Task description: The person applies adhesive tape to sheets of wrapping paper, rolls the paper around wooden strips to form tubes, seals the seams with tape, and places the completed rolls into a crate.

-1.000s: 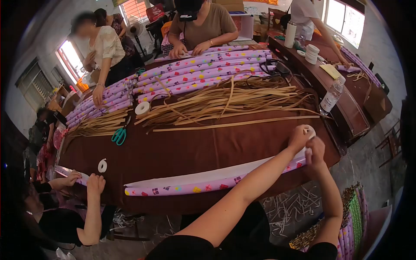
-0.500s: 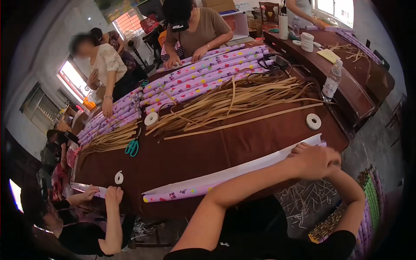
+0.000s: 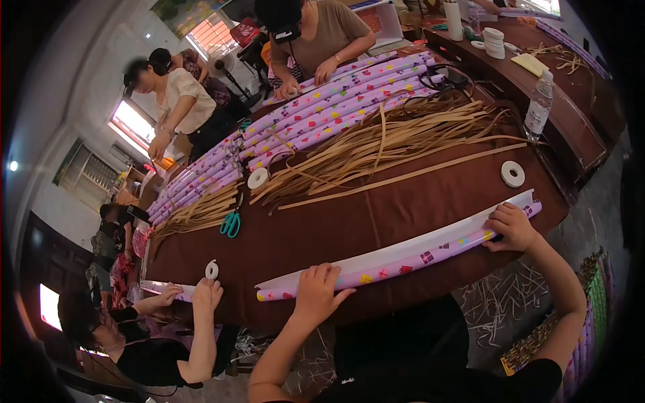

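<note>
A long purple patterned paper (image 3: 403, 266), partly rolled with its white inner side showing along the far edge, lies across the front of the brown table. My left hand (image 3: 318, 295) rests on its left part, with the thumb held out from the fingers. Near the right end my right hand (image 3: 509, 228) grips the roll, fingers over the top and thumb at the near side. A white tape roll (image 3: 512, 174) lies flat on the table beyond my right hand.
Brown strips (image 3: 376, 151) and finished purple rolls (image 3: 336, 107) lie across the table's far side. Teal-handled scissors (image 3: 230, 224), another tape roll (image 3: 257, 178) and a plastic bottle (image 3: 538, 111) are nearby. A co-worker (image 3: 161, 349) handles paper at the left; others stand beyond.
My left hand has moved from the right end to the left part of the paper. The tape roll, at my hand one second ago, now lies on the table. The view has shifted.
</note>
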`<action>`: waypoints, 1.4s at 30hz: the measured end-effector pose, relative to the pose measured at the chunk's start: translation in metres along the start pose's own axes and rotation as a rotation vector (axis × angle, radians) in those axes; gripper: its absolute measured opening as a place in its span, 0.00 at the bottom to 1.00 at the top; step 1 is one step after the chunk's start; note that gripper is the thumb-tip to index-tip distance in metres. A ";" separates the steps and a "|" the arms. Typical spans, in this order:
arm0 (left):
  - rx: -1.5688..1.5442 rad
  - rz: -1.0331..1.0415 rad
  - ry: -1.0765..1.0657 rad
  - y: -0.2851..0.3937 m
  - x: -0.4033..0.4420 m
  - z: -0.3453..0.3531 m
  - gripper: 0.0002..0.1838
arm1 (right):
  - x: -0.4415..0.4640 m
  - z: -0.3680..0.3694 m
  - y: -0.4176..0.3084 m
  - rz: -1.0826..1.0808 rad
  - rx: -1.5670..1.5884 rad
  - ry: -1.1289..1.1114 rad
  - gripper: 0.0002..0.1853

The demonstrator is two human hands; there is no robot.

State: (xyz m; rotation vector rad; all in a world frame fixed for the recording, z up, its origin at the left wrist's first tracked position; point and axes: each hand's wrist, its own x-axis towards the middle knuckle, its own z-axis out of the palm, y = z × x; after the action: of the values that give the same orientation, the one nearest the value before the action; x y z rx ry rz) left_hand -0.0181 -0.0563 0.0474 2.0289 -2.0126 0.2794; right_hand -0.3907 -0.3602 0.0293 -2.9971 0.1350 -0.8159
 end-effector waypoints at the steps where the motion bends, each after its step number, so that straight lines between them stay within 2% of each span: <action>1: 0.000 -0.004 -0.001 -0.004 -0.003 0.001 0.29 | -0.001 0.000 0.001 -0.003 0.002 -0.002 0.20; 7: -0.092 -0.015 0.014 -0.015 -0.013 0.017 0.24 | 0.006 -0.007 0.005 0.018 0.027 -0.027 0.18; 10: -0.106 0.008 0.074 -0.017 -0.016 0.020 0.22 | 0.021 -0.017 0.004 0.063 0.125 -0.224 0.15; 13: -0.121 0.037 0.104 -0.017 -0.016 0.023 0.22 | 0.067 0.006 -0.022 0.039 0.211 -0.129 0.13; 14: -0.128 0.041 0.113 -0.017 -0.016 0.023 0.21 | 0.087 0.016 -0.043 0.183 0.403 -0.176 0.11; 18: -0.123 0.038 0.115 -0.018 -0.018 0.026 0.22 | 0.174 0.072 -0.092 0.177 0.760 -0.380 0.15; 20: -0.128 0.038 0.122 -0.018 -0.020 0.029 0.22 | 0.226 0.099 -0.118 0.240 1.091 -0.564 0.17; 22: -0.129 0.037 0.131 -0.018 -0.020 0.029 0.23 | 0.272 0.122 -0.148 0.280 1.245 -0.749 0.14; 24: -0.063 0.062 0.222 -0.018 -0.020 0.030 0.25 | 0.310 0.159 -0.174 -0.060 0.950 -0.633 0.14; 26: -0.084 0.051 0.195 -0.019 -0.024 0.034 0.26 | 0.342 0.168 -0.197 -0.105 0.997 -0.836 0.13; 27: -0.108 0.039 0.174 -0.019 -0.024 0.035 0.26 | 0.355 0.178 -0.206 -0.108 0.999 -0.832 0.13; 29: -0.101 0.029 0.153 -0.019 -0.022 0.033 0.27 | 0.370 0.203 -0.222 -0.119 0.983 -1.007 0.12; 33: -0.108 0.039 0.191 -0.019 -0.021 0.033 0.28 | 0.374 0.227 -0.233 -0.064 0.898 -1.044 0.12; 35: -0.102 0.058 0.197 -0.018 -0.020 0.029 0.28 | 0.364 0.230 -0.229 -0.033 1.009 -0.887 0.13; 37: -0.097 0.079 0.208 -0.020 -0.019 0.026 0.28 | 0.360 0.227 -0.225 -0.020 1.034 -0.846 0.13; 39: -0.214 -0.055 0.217 -0.022 -0.028 0.025 0.23 | 0.356 0.226 -0.224 0.013 1.086 -0.774 0.13; 40: -0.213 -0.052 0.217 -0.025 -0.032 0.022 0.23 | 0.356 0.227 -0.224 0.013 1.087 -0.771 0.13; 42: 0.005 -0.237 0.178 -0.034 -0.043 0.014 0.15 | 0.357 0.231 -0.222 -0.024 1.097 -0.677 0.12</action>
State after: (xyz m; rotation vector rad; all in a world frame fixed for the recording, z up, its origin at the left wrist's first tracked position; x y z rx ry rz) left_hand 0.0142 -0.0202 0.0186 2.1366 -1.6510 0.4000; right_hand 0.0493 -0.1699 0.0222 -2.0302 -0.2767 0.1735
